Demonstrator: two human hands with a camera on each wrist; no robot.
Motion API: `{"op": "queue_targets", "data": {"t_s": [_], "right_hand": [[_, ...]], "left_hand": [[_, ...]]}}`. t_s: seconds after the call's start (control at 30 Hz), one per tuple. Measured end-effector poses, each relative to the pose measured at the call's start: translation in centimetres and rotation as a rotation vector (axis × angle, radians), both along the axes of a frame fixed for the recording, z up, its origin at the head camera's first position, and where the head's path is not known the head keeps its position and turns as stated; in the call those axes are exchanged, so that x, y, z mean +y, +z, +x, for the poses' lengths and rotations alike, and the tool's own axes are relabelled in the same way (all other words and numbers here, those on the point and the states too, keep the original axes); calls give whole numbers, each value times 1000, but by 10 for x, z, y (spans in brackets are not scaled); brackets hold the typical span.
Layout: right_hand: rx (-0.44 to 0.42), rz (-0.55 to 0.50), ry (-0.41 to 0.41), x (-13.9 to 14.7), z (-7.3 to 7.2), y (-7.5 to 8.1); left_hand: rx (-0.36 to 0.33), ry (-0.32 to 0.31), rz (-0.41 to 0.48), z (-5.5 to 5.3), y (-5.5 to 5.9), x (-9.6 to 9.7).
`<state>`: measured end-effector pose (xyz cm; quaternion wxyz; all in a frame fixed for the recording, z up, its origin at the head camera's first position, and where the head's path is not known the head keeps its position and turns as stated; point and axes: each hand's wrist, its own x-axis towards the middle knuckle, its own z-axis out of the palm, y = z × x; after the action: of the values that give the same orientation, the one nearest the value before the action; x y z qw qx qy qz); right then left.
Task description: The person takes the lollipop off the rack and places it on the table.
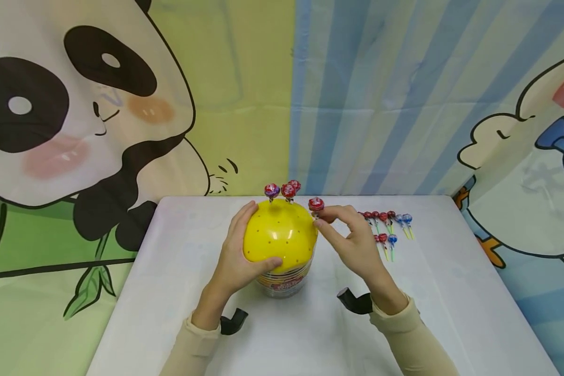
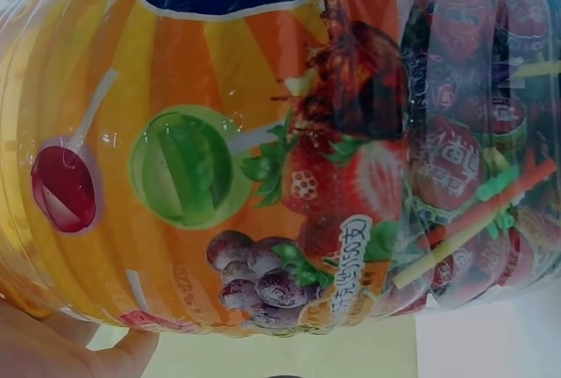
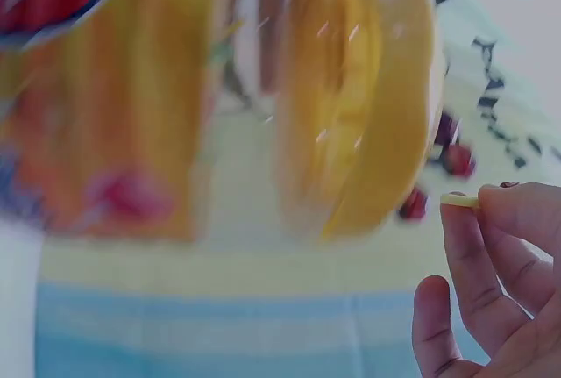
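A clear jar [image 2: 188,299] with an orange fruit label stands on the table, with wrapped lollipops visible inside it. Its domed yellow lid [image 1: 278,230] is dotted with small holes, and three lollipops [image 1: 271,191] stand in the far part of the dome. My left hand [image 1: 237,256] holds the lid from the left, thumb across its near side. At the dome's right edge, my right hand [image 1: 354,240] pinches a red-wrapped lollipop [image 1: 316,204] head up. In the right wrist view its yellow stick [image 3: 459,200] shows between thumb and finger, apart from the lid.
Several more lollipops [image 1: 383,215] lie in two rows on the white table [image 1: 451,313] to the right, with red and blue wrappers. Black curved pieces [image 1: 354,301] sit at both wrists. A printed cartoon cloth [image 1: 244,104] hangs behind the table.
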<state>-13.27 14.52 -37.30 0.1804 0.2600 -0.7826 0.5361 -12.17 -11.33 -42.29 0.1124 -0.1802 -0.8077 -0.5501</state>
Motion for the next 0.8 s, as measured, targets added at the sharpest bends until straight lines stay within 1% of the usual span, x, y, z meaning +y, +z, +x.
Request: {"op": "queue_targets", "data": {"t_s": [0.1, 0.2, 0.3, 0.47, 0.67, 0.8], "right_hand": [[-5, 11, -47, 19, -3, -12], [-34, 25, -107, 37, -5, -25], [-87, 79, -194, 54, -5, -37], [-154, 150, -288, 83, -2, -62], [-174, 176, -389, 116, -6, -87], [-184, 241, -472, 139, -12, -99]], "left_hand": [[4, -4, 5, 0, 0, 0], [3, -6, 7, 0, 0, 1], [1, -3, 8, 0, -1, 1], [-8, 0, 7, 0, -1, 0], [-5, 4, 6, 1, 1, 1], [-2, -2, 11, 1, 1, 1]]}}
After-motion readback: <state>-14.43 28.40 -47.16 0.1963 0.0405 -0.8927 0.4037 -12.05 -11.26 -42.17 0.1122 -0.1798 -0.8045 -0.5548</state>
